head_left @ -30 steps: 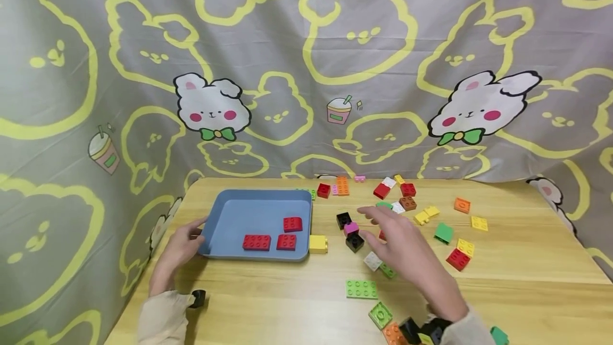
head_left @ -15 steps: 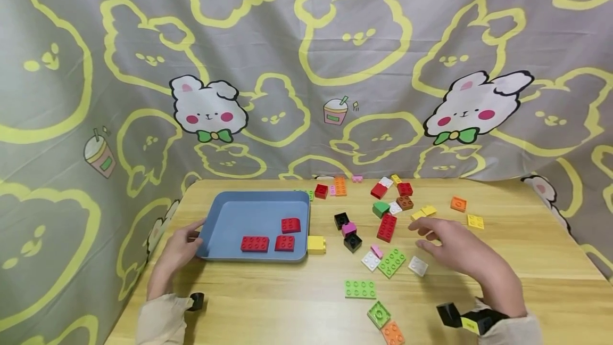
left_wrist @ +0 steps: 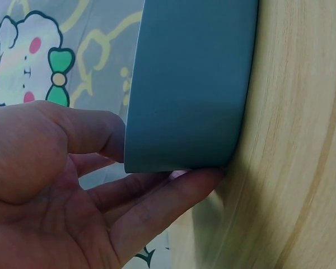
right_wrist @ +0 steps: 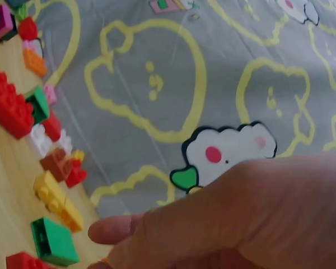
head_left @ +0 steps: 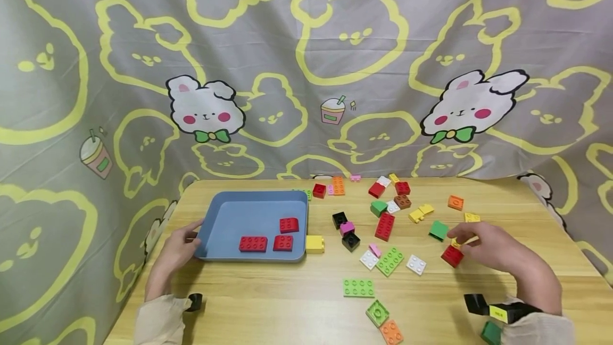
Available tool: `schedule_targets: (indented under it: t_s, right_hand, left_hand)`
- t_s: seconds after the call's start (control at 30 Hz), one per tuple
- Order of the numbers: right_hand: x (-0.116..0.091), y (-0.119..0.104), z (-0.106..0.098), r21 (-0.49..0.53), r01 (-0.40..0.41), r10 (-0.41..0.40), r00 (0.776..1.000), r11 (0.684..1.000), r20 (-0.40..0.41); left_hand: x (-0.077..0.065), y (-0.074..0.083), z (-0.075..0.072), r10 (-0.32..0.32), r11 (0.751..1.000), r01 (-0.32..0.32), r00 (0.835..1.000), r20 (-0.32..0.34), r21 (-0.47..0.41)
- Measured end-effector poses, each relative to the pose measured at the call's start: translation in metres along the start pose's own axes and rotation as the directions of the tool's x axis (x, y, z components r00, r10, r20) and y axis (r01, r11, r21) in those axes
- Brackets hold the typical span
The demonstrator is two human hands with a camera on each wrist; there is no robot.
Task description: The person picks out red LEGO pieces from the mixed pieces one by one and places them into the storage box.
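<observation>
At the left end of the blue tray (head_left: 254, 259), my left hand (head_left: 176, 249) grips the edge. In the left wrist view the thumb is at the tray's (left_wrist: 193, 84) rim and the other fingers lie against its end wall. Three red bricks (head_left: 253, 244) lie inside the tray. My right hand (head_left: 493, 246) hovers at the right of the table, fingers loosely bent, over a red brick (head_left: 452, 256) and a partly hidden yellow brick (head_left: 456, 243). A green brick (head_left: 438, 230) lies just left of its fingertips. In the right wrist view this hand (right_wrist: 213, 218) partly leaves the frame.
A yellow brick (head_left: 314, 244) sits against the tray's right side. Several loose bricks spread across the table, among them a long red brick (head_left: 384, 226), a light green brick (head_left: 358, 288) and a black brick (head_left: 351, 241). A patterned curtain (head_left: 306, 68) borders the table's back and sides.
My right hand has moved rightward from above the middle bricks to the red and yellow bricks at the right, uncovering the long red brick. My left hand has stayed at the tray.
</observation>
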State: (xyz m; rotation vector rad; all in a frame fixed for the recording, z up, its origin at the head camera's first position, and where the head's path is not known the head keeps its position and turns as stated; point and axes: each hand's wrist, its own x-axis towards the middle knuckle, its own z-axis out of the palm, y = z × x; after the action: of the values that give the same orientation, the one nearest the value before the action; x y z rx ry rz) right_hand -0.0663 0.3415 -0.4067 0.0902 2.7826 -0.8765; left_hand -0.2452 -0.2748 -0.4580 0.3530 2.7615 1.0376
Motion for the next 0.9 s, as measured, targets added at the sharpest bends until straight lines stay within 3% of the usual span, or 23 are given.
schedule_targets:
  t_s: [0.17, 0.4, 0.9]
  right_hand:
    - [0.006, 0.008, 0.003, -0.065, -0.024, 0.024, 1.0, 0.998, -0.007]
    - [0.014, 0.008, 0.011, -0.056, -0.099, 0.1, 0.995, 0.994, 0.014]
    - [0.028, 0.001, 0.025, -0.067, -0.134, 0.135, 0.991, 0.989, 0.015]
  left_hand:
    - [0.0, -0.001, -0.001, -0.004, 1.0, 0.004, 1.0, 0.004, 0.0]
    - [0.0, -0.001, 0.001, -0.019, 1.0, 0.019, 1.0, 0.008, -0.005]
    - [0.001, 0.0, 0.0, -0.025, 1.0, 0.025, 1.0, -0.004, -0.018]
